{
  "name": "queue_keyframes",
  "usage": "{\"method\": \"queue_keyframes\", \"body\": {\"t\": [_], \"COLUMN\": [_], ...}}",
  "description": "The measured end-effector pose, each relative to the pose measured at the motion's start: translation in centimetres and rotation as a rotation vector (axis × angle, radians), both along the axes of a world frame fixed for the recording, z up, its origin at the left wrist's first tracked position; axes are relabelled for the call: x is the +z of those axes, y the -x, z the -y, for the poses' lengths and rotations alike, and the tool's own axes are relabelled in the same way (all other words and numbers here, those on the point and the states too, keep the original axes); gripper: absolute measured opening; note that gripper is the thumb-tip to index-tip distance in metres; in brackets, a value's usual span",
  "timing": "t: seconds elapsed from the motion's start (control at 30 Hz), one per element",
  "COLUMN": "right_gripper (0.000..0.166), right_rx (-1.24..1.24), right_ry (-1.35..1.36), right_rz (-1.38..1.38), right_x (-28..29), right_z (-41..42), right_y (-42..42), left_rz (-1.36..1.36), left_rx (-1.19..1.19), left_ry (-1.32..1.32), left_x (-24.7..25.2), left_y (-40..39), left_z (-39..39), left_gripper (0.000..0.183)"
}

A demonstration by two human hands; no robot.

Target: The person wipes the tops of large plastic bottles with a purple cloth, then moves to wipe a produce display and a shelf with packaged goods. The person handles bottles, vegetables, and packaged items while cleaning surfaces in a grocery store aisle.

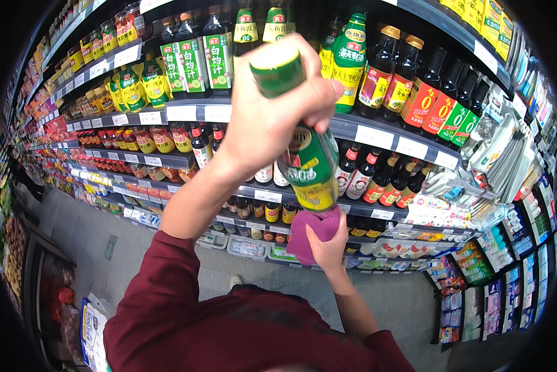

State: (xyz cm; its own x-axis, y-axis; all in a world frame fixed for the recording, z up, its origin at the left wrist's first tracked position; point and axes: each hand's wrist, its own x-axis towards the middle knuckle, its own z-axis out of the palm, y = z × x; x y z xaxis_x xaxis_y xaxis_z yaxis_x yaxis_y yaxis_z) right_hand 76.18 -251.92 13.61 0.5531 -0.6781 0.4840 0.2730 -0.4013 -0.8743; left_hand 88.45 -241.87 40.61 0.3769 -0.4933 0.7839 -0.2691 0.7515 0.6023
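My left hand [264, 111] grips a sauce bottle [308, 162] around its neck, just below the green cap, in front of the shelves. The bottle has a green and yellow label and is tilted, its cap towards me and its base pointing down and away. Below it, my right hand [332, 244] holds a purple cloth [301, 237] against the bottle's base. The cloth is bunched up and hides the bottom of the bottle. A similar green and yellow bottle [349, 65] stands upright on the shelf behind, to the right of my left hand.
Dark sauce bottles [376, 74] and green-labelled bottles [218, 56] line the upper shelf [348, 125], which has price tags along its edge. Smaller bottles [362, 174] fill the shelf below. Packaged goods [474, 265] rise at right; a produce stand [15, 260] is at left.
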Motion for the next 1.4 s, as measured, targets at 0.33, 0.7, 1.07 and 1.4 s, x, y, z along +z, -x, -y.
{"method": "queue_keyframes", "body": {"t": [0.33, 0.7, 1.07, 1.4], "right_gripper": [0.046, 0.041, 0.039, 0.039], "right_rx": [0.299, 0.242, 0.170, 0.120], "right_ry": [-0.693, -0.748, -0.785, -0.763], "right_rz": [0.088, 0.096, 0.096, 0.074], "right_x": [-3.2, -5.6, -6.2, -6.9], "right_z": [2.6, 2.7, 3.3, 3.4], "right_y": [3.1, 4.3, 4.7, 4.9], "left_rz": [0.132, 0.276, 0.146, -0.002], "left_rx": [0.371, 0.498, 0.359, 0.472], "left_ry": [0.021, -0.044, -0.245, -0.370], "left_x": [8.1, 6.4, 6.9, 6.7], "left_y": [-5.9, -12.2, -15.6, -19.9], "left_z": [7.5, 14.8, 17.9, 20.8], "left_gripper": [0.014, 0.012, 0.013, 0.024]}}
